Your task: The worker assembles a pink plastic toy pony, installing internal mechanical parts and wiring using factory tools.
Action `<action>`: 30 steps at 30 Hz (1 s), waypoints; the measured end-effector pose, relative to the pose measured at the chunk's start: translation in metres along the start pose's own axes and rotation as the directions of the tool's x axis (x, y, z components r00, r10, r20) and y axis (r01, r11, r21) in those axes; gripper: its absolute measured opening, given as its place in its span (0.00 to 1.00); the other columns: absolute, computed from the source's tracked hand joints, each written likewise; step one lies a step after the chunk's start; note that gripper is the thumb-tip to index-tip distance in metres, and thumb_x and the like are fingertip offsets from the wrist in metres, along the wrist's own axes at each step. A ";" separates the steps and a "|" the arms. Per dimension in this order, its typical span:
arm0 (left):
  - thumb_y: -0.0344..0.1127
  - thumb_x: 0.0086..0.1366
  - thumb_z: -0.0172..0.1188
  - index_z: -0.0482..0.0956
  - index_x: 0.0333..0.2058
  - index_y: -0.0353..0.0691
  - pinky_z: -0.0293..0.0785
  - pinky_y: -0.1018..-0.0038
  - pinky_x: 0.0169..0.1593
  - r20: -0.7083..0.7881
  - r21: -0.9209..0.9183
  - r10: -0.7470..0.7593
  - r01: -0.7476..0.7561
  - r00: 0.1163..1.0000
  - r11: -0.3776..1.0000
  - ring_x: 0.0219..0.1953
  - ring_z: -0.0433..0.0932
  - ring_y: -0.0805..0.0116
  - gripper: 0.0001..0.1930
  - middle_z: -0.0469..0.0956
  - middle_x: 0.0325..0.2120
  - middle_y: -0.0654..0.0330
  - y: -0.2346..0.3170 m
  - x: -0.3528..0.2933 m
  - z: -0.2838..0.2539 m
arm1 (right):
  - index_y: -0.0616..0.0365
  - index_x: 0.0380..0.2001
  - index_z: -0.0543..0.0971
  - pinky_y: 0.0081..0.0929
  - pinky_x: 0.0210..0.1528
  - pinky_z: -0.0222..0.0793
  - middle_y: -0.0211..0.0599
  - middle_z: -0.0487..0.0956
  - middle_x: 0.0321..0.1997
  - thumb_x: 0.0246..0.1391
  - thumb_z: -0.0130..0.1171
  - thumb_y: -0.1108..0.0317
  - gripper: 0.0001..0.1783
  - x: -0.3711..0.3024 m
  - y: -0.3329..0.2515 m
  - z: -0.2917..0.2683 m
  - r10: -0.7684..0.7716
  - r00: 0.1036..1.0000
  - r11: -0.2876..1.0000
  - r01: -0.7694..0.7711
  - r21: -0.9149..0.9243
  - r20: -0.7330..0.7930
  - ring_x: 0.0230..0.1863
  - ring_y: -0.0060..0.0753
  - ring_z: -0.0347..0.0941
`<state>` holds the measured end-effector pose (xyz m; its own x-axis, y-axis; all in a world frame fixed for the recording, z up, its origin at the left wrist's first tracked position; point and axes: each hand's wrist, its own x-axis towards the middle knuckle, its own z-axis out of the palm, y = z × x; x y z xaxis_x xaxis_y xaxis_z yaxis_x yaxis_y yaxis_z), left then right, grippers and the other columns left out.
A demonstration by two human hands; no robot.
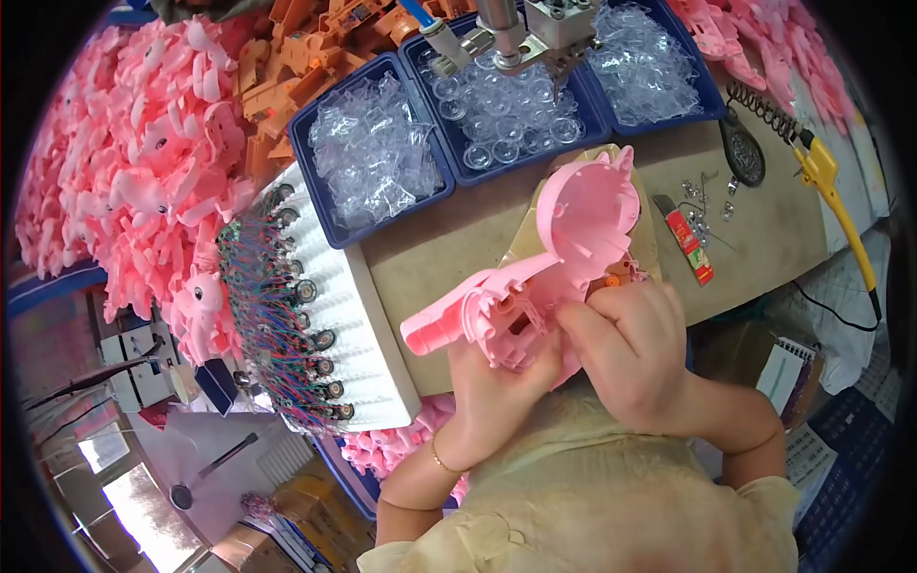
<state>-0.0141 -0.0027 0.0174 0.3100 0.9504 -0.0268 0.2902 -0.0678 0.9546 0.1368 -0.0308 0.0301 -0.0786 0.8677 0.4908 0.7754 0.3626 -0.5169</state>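
A pink plastic toy shell half [587, 210], with a rounded hollow head and ribbed inside walls, lies tilted in front of me. My left hand [506, 382] is closed round its lower part from below. My right hand [630, 349] is closed in a pinch against the shell's right side; whether something small sits between its fingertips is hidden. Near the right knuckles a small orange part [613, 280] shows inside the shell. Beneath the far end of the shell is a tan sheet [646, 229] on the worktable.
Blue bins [330, 215] of clear plastic parts stand at the back under a metal machine head [535, 38]. Left are a white foam tray [377, 325] with wired round parts and a pink toy heap [143, 181]. Right lie a red-handled blade [690, 248], small metal bits and a yellow tool [831, 181].
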 end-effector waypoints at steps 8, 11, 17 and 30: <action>0.28 0.51 0.61 0.74 0.36 0.32 0.72 0.76 0.34 -0.036 -0.100 -0.193 0.189 0.980 0.977 0.30 0.74 0.75 0.13 0.78 0.29 0.57 0.007 0.002 -0.001 | 0.59 0.32 0.76 0.33 0.29 0.58 0.33 0.69 0.28 0.32 0.63 0.80 0.17 0.002 0.007 0.006 0.034 0.999 0.983 -0.032 0.182 -0.012 0.28 0.36 0.65; 0.28 0.50 0.60 0.74 0.36 0.32 0.72 0.76 0.34 -0.007 -0.094 -0.201 0.200 0.979 0.975 0.30 0.75 0.74 0.13 0.78 0.29 0.57 0.008 0.003 0.000 | 0.57 0.29 0.76 0.32 0.30 0.56 0.32 0.68 0.28 0.31 0.63 0.79 0.16 0.009 0.002 -0.004 0.040 0.997 0.991 -0.048 0.128 0.066 0.29 0.35 0.65; 0.27 0.48 0.60 0.75 0.36 0.32 0.72 0.73 0.35 -0.061 -0.019 -0.055 0.054 0.997 0.998 0.29 0.76 0.68 0.14 0.77 0.28 0.57 0.002 0.003 0.004 | 0.55 0.27 0.76 0.30 0.33 0.54 0.30 0.69 0.29 0.28 0.64 0.76 0.15 0.013 -0.004 -0.004 0.081 0.994 0.997 -0.081 -0.007 0.077 0.30 0.34 0.65; 0.27 0.47 0.61 0.75 0.34 0.31 0.72 0.73 0.34 -0.111 0.031 0.011 -0.008 0.994 0.999 0.28 0.77 0.66 0.13 0.77 0.27 0.56 -0.001 -0.001 0.005 | 0.54 0.26 0.75 0.31 0.33 0.56 0.31 0.70 0.27 0.33 0.65 0.75 0.12 0.010 0.002 -0.004 0.107 0.989 0.988 -0.118 0.103 0.103 0.29 0.36 0.65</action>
<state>-0.0104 -0.0046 0.0152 0.2110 0.9773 0.0171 0.3159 -0.0847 0.9450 0.1397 -0.0222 0.0367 -0.0589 0.9319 0.3578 0.7103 0.2910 -0.6410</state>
